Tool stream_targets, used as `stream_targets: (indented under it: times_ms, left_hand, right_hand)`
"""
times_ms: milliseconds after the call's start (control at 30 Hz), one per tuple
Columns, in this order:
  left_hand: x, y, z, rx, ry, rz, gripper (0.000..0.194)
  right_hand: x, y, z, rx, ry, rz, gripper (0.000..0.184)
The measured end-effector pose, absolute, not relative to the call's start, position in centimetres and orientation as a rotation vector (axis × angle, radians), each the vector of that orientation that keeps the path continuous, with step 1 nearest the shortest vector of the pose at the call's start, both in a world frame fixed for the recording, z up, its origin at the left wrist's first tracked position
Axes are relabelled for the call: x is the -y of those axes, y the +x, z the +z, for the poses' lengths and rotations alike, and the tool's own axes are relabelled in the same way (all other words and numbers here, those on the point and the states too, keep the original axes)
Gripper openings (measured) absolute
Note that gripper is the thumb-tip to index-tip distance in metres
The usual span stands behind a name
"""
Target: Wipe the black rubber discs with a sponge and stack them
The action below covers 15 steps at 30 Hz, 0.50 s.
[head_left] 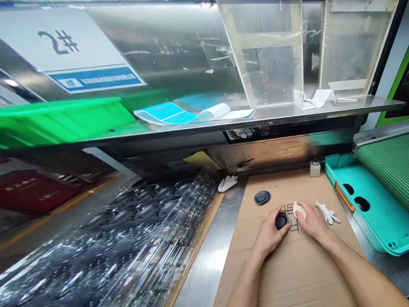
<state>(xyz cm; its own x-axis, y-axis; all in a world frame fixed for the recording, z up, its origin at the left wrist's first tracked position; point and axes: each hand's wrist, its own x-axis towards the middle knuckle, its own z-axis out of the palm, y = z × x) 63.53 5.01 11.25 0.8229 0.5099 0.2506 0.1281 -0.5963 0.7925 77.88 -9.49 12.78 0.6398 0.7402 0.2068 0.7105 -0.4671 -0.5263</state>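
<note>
My left hand is closed around a round black cap-like part, with the thumb and fingers at its rim. Close beside it, my right hand grips a cream-coloured oval pad between thumb and fingers. Both hands are over a brown cardboard sheet with dark printed characters. Another round black part lies on the cardboard, beyond my left hand. A crumpled white glove rests to the right of my right hand.
A teal tray with black round parts stands on the right, beside a green conveyor belt. Clear plastic trays of black parts fill the left. A small bottle stands at the back. Above runs a metal shelf with a green bin.
</note>
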Motion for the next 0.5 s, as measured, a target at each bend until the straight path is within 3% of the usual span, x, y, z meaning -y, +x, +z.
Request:
stream_targets:
  times_ms: [300,500]
  left_hand:
    - [-12.2,63.1,12.1,-0.749,2.287,0.712,0.064]
    - [-18.3,65.3,14.3,-0.617,2.524,0.322,0.077]
  right_hand:
    - [9.4,77.7,13.1,1.148,-2.275,0.181,0.037]
    - [9.5,77.8,13.1,1.171,-2.297,0.254,0.038]
